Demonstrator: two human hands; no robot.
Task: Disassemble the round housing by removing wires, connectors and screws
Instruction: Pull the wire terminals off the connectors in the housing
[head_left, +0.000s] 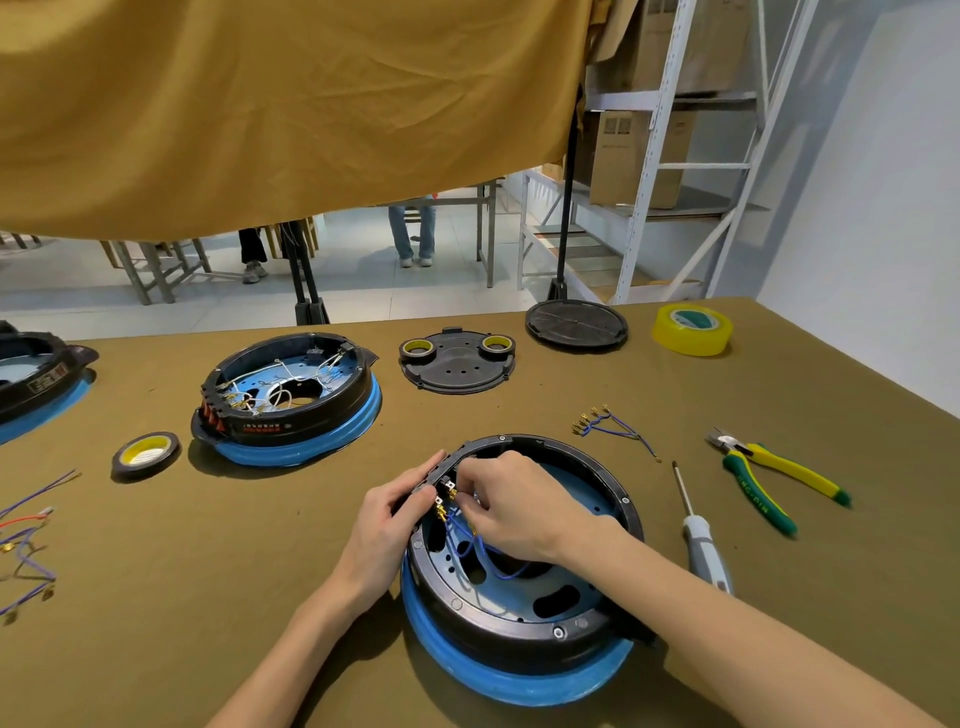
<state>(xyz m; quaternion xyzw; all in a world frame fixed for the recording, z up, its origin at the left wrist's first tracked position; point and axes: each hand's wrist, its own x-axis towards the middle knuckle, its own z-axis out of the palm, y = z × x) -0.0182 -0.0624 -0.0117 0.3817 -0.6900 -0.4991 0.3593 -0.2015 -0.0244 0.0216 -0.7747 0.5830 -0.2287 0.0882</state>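
Round housing (519, 582), black on a blue base, sits near the front edge of the surface, right of centre, with blue wires (483, 551) still looped inside, so the wire-pulling step looks in hand. Left hand (392, 514) grips the switch block at the housing's far-left rim while right hand (511, 501) pinches a connector there. The next move calls for a straight, firm tug off the terminal; screwdriver (698, 535) and pliers (774, 480) wait to the right.
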